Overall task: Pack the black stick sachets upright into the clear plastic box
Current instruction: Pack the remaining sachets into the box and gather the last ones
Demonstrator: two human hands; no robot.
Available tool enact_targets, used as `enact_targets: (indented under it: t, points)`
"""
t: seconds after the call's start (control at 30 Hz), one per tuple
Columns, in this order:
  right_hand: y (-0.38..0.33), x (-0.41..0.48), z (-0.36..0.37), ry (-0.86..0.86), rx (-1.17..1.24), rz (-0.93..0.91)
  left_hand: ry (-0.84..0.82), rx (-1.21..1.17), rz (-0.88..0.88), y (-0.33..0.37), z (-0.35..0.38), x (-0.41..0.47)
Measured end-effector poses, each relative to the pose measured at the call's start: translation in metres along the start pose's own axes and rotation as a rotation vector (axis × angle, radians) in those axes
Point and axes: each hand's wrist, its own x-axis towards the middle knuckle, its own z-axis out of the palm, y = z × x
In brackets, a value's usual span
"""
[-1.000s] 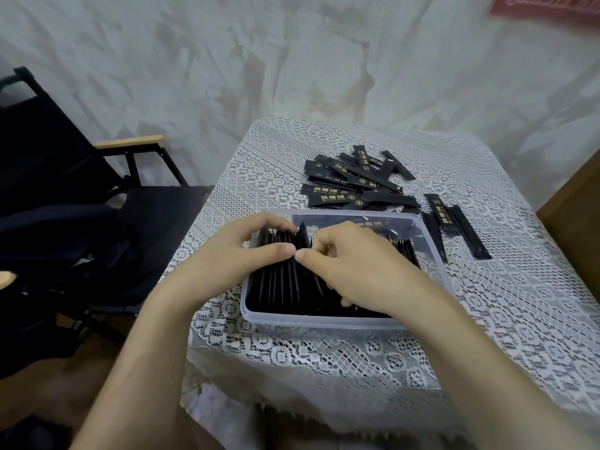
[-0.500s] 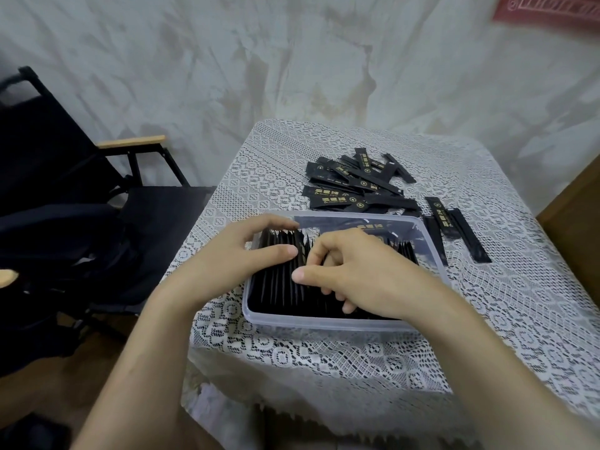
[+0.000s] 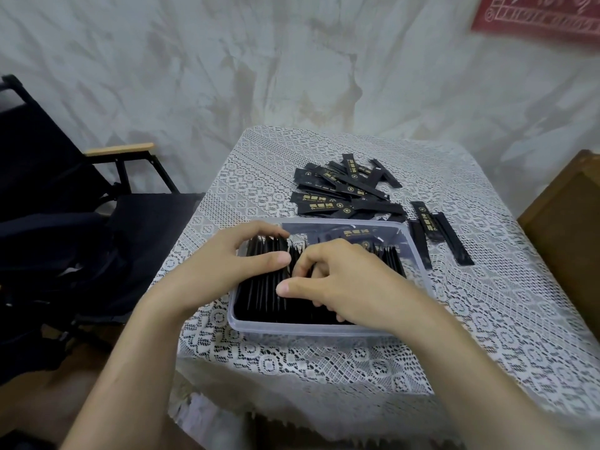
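Note:
The clear plastic box [image 3: 418, 254] sits on the lace-covered table near its front edge. Its left part holds a dense row of black stick sachets [image 3: 259, 293] standing on edge. My left hand [image 3: 227, 258] holds the far left end of that row between thumb and fingers. My right hand [image 3: 344, 280] lies over the middle of the box, its fingers curled down among the sachets and its thumb stretched left across their tops. The fingertips are hidden. A loose pile of black sachets [image 3: 344, 193] lies flat behind the box.
Three more sachets [image 3: 435, 228] lie flat just right of the box. A black folding chair [image 3: 97, 203] with a wooden armrest stands left of the table. A brown wooden cabinet [image 3: 565, 222] is at the right edge. The table [image 3: 487, 319] backs onto a stained wall.
The sachet tip raised between my hands has gone down into the row. My right hand has dropped lower and nearer, with its thumb sliding toward the front. My left hand has barely moved.

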Motion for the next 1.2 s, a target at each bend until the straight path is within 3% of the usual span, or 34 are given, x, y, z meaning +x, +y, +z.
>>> enact_targets:
  t: [0.2, 0.4, 0.5, 0.6, 0.7, 0.87, 1.07, 1.2]
  points:
    - [0.005, -0.004, -0.023, 0.038, 0.099, -0.037, 0.001, -0.072, -0.039, -0.001, 0.000, 0.000]
    - [0.063, 0.001, -0.088, 0.504, 0.258, 0.065, 0.005, -0.062, -0.073, 0.000, 0.001, 0.000]
    - [0.117, 0.011, -0.103, 0.681, 0.089, 0.282, 0.019, -0.053, -0.077, 0.001, 0.003, 0.000]
    - [0.154, 0.019, -0.100, 0.662, -0.139, 0.529, 0.020, -0.038, -0.079, 0.002, 0.003, 0.000]
    - [0.164, 0.024, -0.100, 0.637, -0.199, 0.625, 0.017, -0.022, -0.073, 0.002, 0.003, 0.000]
    - [0.168, 0.024, -0.111, 0.559, -0.104, 0.611, 0.022, -0.035, -0.062, 0.000, 0.004, 0.001]
    - [0.159, 0.028, -0.120, 0.636, 0.260, 0.447, 0.035, -0.026, -0.055, 0.002, 0.005, 0.000]
    - [0.161, 0.045, -0.105, 0.627, 0.065, 0.481, 0.035, -0.044, -0.061, 0.001, 0.005, 0.000]
